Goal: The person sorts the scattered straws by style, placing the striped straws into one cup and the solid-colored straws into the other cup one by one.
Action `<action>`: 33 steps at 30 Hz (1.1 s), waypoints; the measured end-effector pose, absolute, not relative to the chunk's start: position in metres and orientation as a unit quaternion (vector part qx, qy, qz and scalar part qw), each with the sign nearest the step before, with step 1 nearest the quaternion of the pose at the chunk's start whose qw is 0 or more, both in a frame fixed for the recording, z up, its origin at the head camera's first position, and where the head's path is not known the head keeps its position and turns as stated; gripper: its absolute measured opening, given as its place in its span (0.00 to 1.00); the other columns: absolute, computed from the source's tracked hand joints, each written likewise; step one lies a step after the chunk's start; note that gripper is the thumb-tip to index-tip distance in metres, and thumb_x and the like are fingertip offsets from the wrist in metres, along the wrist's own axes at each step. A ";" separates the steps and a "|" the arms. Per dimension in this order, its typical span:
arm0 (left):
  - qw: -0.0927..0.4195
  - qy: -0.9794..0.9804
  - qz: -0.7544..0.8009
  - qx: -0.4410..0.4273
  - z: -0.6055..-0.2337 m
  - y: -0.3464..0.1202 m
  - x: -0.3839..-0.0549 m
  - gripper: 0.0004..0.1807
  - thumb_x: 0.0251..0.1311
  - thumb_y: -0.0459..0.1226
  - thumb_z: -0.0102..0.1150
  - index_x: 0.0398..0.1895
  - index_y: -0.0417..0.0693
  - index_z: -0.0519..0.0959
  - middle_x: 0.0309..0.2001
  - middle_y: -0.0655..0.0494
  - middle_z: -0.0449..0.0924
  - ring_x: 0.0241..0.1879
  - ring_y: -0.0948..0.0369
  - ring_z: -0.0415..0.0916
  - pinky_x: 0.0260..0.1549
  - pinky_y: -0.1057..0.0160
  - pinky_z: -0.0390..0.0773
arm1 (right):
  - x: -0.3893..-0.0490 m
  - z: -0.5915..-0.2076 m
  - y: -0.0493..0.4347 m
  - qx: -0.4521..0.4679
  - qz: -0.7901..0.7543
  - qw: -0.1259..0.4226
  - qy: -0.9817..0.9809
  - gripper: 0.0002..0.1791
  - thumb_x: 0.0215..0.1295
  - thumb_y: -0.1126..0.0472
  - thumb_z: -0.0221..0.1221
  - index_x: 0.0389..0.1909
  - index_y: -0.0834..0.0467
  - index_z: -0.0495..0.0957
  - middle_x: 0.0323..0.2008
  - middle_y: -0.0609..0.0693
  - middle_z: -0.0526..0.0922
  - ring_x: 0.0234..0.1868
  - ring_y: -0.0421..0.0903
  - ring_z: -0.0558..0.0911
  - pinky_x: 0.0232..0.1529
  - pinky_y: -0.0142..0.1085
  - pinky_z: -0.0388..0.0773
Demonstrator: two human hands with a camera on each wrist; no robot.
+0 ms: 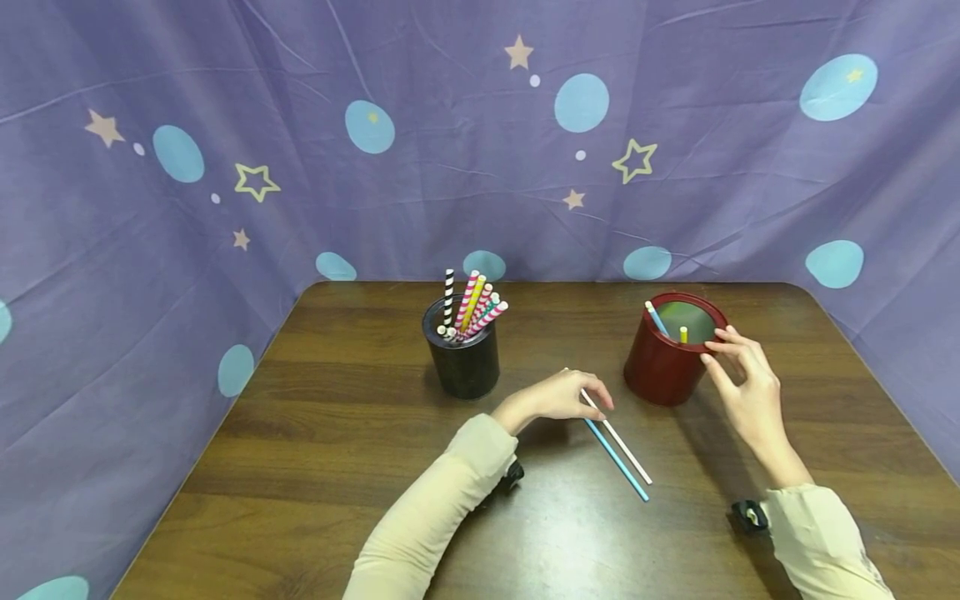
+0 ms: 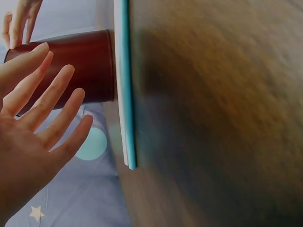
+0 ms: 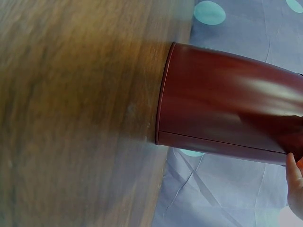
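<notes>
My left hand (image 1: 566,396) hovers over the table with nothing in it, fingers spread apart in the left wrist view. Beneath and beside it lie a white straw (image 1: 627,451) and a light blue straw (image 1: 618,462), nearly side by side. At the right stands a dark red cup (image 1: 663,367), upright. My right hand (image 1: 750,392) holds its rim at the right side, thumb (image 3: 292,165) against the outer wall. Inside the cup lean a blue straw (image 1: 656,318) and a yellow straw (image 1: 683,335).
A black cup (image 1: 467,367) stands to the left, holding several striped straws (image 1: 471,304) in pink, yellow, black and teal. The brown wooden table (image 1: 300,467) ends at a purple curtain (image 1: 450,208) printed with stars and dots.
</notes>
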State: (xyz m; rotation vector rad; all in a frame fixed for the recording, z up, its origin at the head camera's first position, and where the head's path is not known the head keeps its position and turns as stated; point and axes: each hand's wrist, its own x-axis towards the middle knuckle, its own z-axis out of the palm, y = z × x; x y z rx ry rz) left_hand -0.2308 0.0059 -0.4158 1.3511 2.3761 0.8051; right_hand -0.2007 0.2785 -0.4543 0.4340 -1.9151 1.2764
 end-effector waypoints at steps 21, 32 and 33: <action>0.183 0.838 0.188 0.478 -0.427 0.009 -0.230 0.11 0.47 0.30 0.62 0.37 0.45 0.80 0.38 0.57 0.77 0.41 0.67 0.71 0.41 0.79 0.64 | -0.194 -0.442 0.269 0.161 0.481 0.399 -0.764 0.10 0.52 0.72 0.59 0.38 0.68 0.77 0.47 0.60 0.74 0.58 0.52 0.67 0.54 0.25 0.64; 0.152 0.850 0.125 0.489 -0.433 0.014 -0.232 0.10 0.43 0.36 0.66 0.32 0.52 0.81 0.33 0.61 0.77 0.36 0.68 0.70 0.38 0.78 0.62 | -0.215 -0.476 0.288 0.165 0.515 0.402 -0.739 0.11 0.52 0.72 0.59 0.39 0.65 0.78 0.49 0.56 0.74 0.60 0.50 0.65 0.56 0.28 0.62; 0.150 0.851 0.120 0.488 -0.434 0.014 -0.233 0.10 0.42 0.36 0.67 0.32 0.52 0.81 0.32 0.61 0.77 0.36 0.68 0.70 0.37 0.78 0.62 | -0.214 -0.475 0.288 0.164 0.517 0.401 -0.739 0.11 0.52 0.72 0.59 0.39 0.65 0.78 0.49 0.57 0.74 0.60 0.50 0.65 0.57 0.29 0.62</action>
